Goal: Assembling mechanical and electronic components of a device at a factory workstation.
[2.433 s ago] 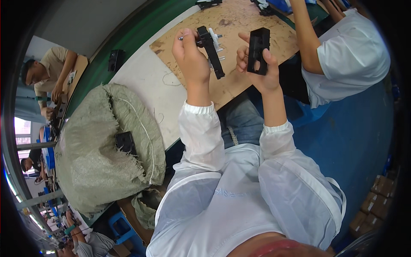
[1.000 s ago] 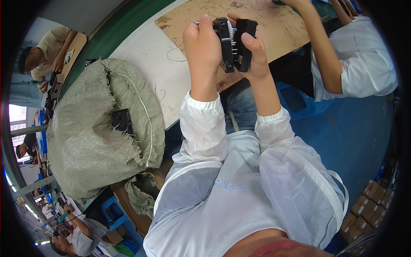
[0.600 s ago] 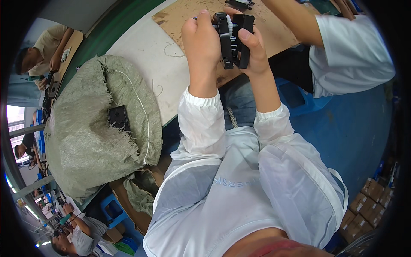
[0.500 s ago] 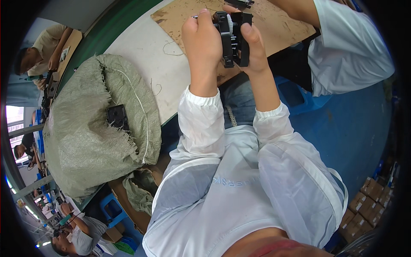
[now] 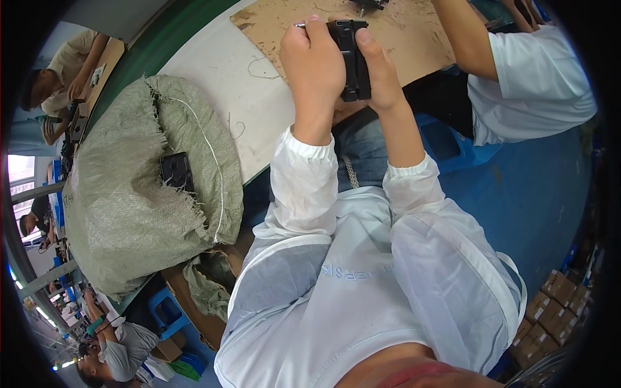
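My left hand and my right hand are raised together over the table edge, both closed around a black plastic part made of two flat pieces pressed side by side. The left thumb and fingers wrap its left face, the right thumb rests on its top right edge. A thin metal pin sticks out by my left fingertips. Under the hands lies a brown cardboard sheet on the white table.
A big grey-green woven sack lies on the table's left, with another black part in its opening. A person in a white shirt works on my right at the same cardboard. Other people sit far left. Cardboard boxes stand on the blue floor.
The two black pieces were apart, one in each hand; I brought them together and now hold them pressed as one, a little lower over the cardboard.
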A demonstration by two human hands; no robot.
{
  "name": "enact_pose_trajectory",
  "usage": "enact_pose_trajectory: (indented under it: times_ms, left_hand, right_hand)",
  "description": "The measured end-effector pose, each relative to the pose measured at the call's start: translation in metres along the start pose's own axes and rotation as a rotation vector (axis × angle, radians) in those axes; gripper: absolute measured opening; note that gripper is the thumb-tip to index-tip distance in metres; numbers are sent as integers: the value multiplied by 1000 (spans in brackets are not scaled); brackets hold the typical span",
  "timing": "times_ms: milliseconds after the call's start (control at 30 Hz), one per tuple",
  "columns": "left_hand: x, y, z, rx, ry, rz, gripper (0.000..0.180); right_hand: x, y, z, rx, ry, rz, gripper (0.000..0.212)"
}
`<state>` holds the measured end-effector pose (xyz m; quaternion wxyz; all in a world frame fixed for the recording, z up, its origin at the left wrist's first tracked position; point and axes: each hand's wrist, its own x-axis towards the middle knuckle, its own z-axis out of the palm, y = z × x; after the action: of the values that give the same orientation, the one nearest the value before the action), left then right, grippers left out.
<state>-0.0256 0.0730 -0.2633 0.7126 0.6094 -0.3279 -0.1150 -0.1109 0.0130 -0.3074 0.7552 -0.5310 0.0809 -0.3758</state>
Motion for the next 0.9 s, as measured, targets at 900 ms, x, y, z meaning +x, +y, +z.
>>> enact_pose_trajectory:
  times_ms: [900]
  left_hand:
    - [19, 21, -45, 400, -529, 226, 55]
  right_hand:
    - [33, -4, -1, 41, 504, -157, 53]
